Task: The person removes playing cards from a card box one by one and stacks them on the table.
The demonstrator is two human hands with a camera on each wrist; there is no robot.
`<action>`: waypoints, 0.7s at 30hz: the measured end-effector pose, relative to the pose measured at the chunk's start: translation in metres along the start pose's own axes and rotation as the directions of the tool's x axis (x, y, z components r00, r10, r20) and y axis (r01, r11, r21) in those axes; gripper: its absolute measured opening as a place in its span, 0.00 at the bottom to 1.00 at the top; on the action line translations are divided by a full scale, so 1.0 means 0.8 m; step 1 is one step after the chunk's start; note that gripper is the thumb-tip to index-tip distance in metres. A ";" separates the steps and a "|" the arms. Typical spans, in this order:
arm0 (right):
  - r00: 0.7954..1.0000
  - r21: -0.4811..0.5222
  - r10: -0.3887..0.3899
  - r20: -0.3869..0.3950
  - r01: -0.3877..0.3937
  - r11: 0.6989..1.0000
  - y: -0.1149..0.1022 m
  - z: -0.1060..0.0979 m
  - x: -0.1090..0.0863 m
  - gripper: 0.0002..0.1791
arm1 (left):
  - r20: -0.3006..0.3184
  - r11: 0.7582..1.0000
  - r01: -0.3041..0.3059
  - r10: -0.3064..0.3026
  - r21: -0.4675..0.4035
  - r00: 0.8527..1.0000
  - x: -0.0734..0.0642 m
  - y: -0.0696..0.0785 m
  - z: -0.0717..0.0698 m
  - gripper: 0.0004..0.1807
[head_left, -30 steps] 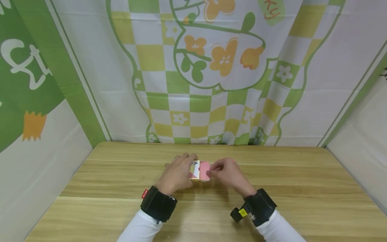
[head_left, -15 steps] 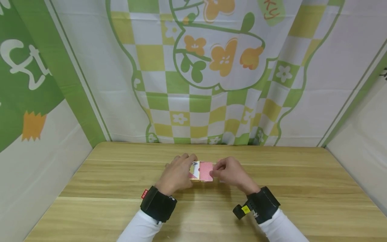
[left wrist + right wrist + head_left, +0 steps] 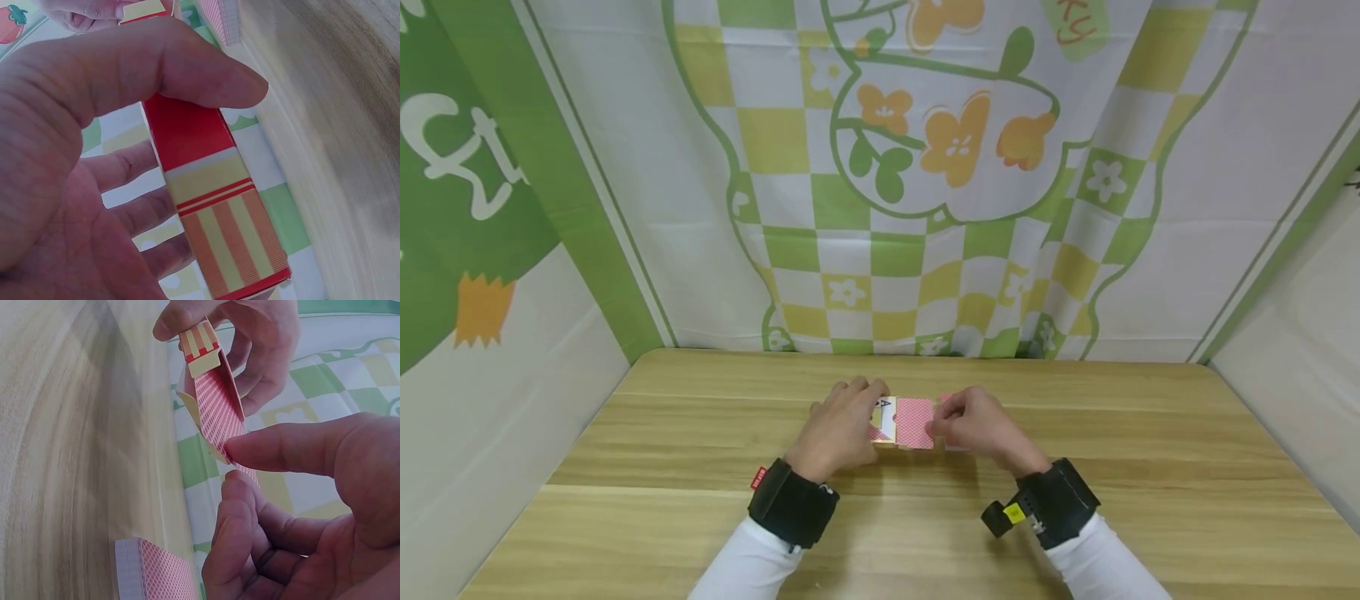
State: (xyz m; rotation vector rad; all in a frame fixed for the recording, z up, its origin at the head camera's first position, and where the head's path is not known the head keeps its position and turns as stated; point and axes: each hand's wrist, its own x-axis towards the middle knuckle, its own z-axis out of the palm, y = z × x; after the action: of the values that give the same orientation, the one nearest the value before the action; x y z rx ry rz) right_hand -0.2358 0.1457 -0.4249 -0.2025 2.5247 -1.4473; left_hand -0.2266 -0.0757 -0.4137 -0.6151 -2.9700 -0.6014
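Left hand and right hand near each other, both gripping.
The left thumb sits near, its fingers far; the right thumb and forefinger pinch. White-sleeved forearms slant inward from near left and near right.

In the head view the left grip hides much of the card box, so its printed A shows only beside the fingers. The right grip covers part of a separate deck, which the bottom edge of the right wrist view cuts off (the top edge of the left wrist view crops it too). How many cards the box holds cannot be told. Lettering on the red tag is too small to read; both sleeves are cropped below.
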 end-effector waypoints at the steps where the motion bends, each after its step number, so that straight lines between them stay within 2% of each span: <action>1: 1.000 0.000 0.003 0.003 -0.003 1.000 0.000 -0.001 0.000 0.06 | 0.000 1.000 -0.001 0.001 0.000 1.000 0.000 0.000 0.000 0.37; 7: 1.000 0.002 0.015 0.005 -0.015 1.000 0.001 -0.006 0.001 0.07 | -0.005 1.000 0.000 0.000 -0.014 1.000 0.000 0.000 -0.001 0.38; 14: 0.998 0.070 0.033 0.054 -0.036 0.997 0.003 -0.010 0.002 0.07 | -0.008 1.000 0.013 -0.013 -0.013 1.000 0.001 0.000 -0.001 0.39; 21: 0.996 0.071 0.043 0.077 -0.048 0.996 0.006 -0.014 0.003 0.09 | -0.014 1.000 0.012 -0.012 -0.002 1.000 0.000 0.000 -0.003 0.39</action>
State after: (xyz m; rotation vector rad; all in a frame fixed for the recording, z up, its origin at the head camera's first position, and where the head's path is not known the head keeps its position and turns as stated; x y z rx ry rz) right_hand -0.2414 0.1567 -0.4239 -0.1827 2.3972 -1.4820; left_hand -0.2267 -0.0766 -0.4119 -0.5916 -2.9629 -0.6075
